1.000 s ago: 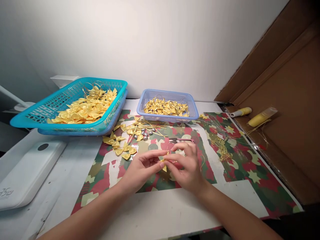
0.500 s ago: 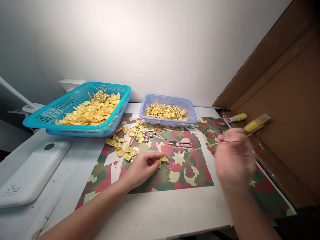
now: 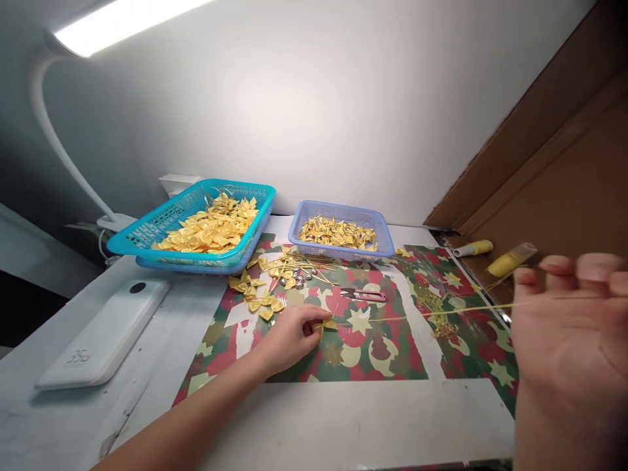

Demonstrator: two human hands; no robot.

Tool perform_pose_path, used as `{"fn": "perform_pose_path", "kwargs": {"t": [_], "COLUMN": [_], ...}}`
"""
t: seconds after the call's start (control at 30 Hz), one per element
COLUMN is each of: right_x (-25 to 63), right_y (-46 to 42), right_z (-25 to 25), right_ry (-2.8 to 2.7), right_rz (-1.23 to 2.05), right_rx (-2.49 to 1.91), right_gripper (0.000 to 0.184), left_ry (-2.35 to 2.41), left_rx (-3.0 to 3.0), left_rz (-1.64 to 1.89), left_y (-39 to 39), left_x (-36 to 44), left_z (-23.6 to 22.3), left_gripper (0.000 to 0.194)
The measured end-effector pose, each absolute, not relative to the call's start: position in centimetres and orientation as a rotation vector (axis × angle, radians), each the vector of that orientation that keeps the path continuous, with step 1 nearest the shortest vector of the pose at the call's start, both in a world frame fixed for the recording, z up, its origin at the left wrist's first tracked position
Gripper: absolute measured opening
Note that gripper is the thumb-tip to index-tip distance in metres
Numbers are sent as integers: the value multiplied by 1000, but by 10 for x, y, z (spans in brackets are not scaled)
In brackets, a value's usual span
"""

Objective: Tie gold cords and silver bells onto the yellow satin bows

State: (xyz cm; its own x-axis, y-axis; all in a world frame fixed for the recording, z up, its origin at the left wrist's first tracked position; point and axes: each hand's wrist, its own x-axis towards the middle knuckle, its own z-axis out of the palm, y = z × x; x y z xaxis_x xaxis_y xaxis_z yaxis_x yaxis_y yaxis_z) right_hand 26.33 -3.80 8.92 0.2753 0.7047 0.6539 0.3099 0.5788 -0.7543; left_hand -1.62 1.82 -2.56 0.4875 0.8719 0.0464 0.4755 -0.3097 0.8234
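Observation:
My left hand (image 3: 294, 337) rests on the patterned sheet, closed in a pinch on a yellow ribbon bow (image 3: 328, 325). From the bow a thin yellow thread (image 3: 471, 309) runs taut to the right. My right hand (image 3: 572, 327), palm toward me at the right edge, has its fingers curled on that thread; some fingertips are cut off or hidden. Just beyond the bow lie pink-handled thread snips (image 3: 364, 295). Several loose yellow bows (image 3: 255, 297), silver bells (image 3: 300, 278) and gold ties (image 3: 318, 263) lie behind my left hand.
A turquoise basket (image 3: 125, 243) of yellow bows stands at back left, a lilac basket (image 3: 342, 251) of bows with ties at back centre. A white power bank (image 3: 101, 337), a lamp (image 3: 49, 124), thread spools (image 3: 510, 260), thread scraps (image 3: 441, 320) and a cardboard wall (image 3: 554, 150) surround the work.
My right hand has moved right and nearer the camera, drawing the thread out longer. My left hand still pinches the bow. The view has shifted, bringing the lamp into sight.

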Motion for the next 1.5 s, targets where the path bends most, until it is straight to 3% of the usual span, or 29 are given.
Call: {"fn": "perform_pose_path", "kwargs": {"t": [0.13,0.27,0.5,0.63,0.73,0.93,1.33,1.5], "right_x": [239,224,184,160,150,145,142,142], "right_y": [-28,-15,0,0,-3,-6,-8,-8], "right_z": [84,68,21,-8,-17,-18,-20,-22], "right_ry": [-1153,-1187,-1236,-1307,-1346,-1328,-1244,-1187], "right_rz": [613,814,1086,1220,1223,1046,1102,1184], "right_rx": [-734,-737,-969,-1163,-1164,-1155,-1115,-1073], "right_gripper": [7,2,12,17,17,9,13,20], "left_ry": [1208,1493,1713,1626,1328,981,907,910], "left_rx": [2219,2444,2647,2497,2125,1578,1655,1623], "left_rz": [742,877,606,770,963,910,956,964], "left_y": [19,36,65,65,59,43,38,37], "left_x": [-22,-36,-41,-39,-36,-22,-19,-23], "left_z": [-24,-26,-28,-26,-22,-17,-20,-22], "left_gripper": [41,32,20,16,19,34,19,24]}}
